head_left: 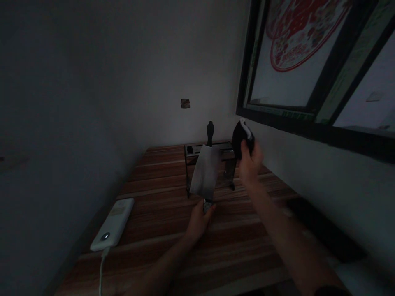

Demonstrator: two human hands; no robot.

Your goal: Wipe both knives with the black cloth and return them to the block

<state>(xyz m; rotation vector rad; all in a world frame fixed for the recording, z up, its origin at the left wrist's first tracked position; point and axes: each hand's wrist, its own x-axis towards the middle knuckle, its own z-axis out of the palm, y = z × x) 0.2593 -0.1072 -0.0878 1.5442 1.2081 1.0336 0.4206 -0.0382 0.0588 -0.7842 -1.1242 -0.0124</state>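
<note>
Cleaver [203, 174] raised in the left hand [199, 220], fingers wrapped round its handle [207, 205], broad blade pointing up and away, overlapping a dark-framed rack [227, 153] in this view; contact between the two impossible to tell. Beside the blade and apart from it, the right hand [250, 164], thumb and fingers pinching a black, white-edged bundle [238, 137], perhaps a cloth. Behind, a dark upright handle of another tool [210, 130] at the rack, on the striped wooden table [166, 181]. Judging by this pairing, probably at a wiping step, with the bundle not on the steel at this instant. Called for next, by the look of it: a steady left grip, then bringing the bundle flat against the blade, fingertips well clear of the cutting edge.
</note>
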